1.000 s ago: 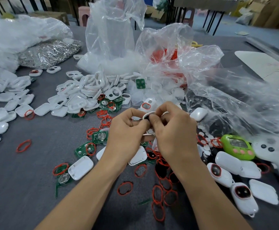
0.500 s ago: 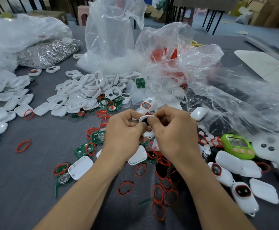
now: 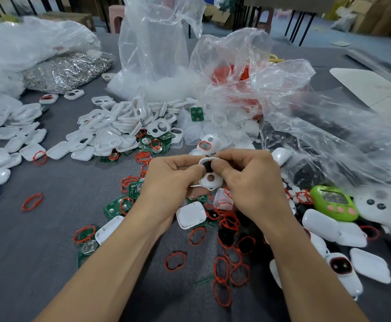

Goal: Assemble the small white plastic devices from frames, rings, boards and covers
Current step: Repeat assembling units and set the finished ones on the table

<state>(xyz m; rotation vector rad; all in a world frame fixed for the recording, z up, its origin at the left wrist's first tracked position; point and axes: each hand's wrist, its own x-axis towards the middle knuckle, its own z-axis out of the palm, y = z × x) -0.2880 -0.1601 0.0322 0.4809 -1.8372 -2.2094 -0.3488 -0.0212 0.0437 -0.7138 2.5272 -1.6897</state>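
My left hand [image 3: 170,180] and my right hand [image 3: 251,182] meet at the middle of the grey table, both pinching one white frame [image 3: 209,180]. Both thumbs press on a dark piece in its upper opening; a small round hole shows below. Red rings [image 3: 222,268] lie scattered under and in front of my hands. Green boards [image 3: 116,206] sit to the left of my left wrist. A white cover [image 3: 191,214] lies just below the frame. A heap of white frames [image 3: 120,126] spreads behind my left hand.
Clear plastic bags [image 3: 282,89] stand behind and right of my hands. A bag of metal parts [image 3: 66,70] sits at the back left. White covers [image 3: 11,145] line the left side. Finished white devices [image 3: 342,268] and a green device [image 3: 333,202] lie at the right.
Both hands have shifted slightly down and toward me with the frame. The frame's lower part with its round hole now shows below my thumbs.
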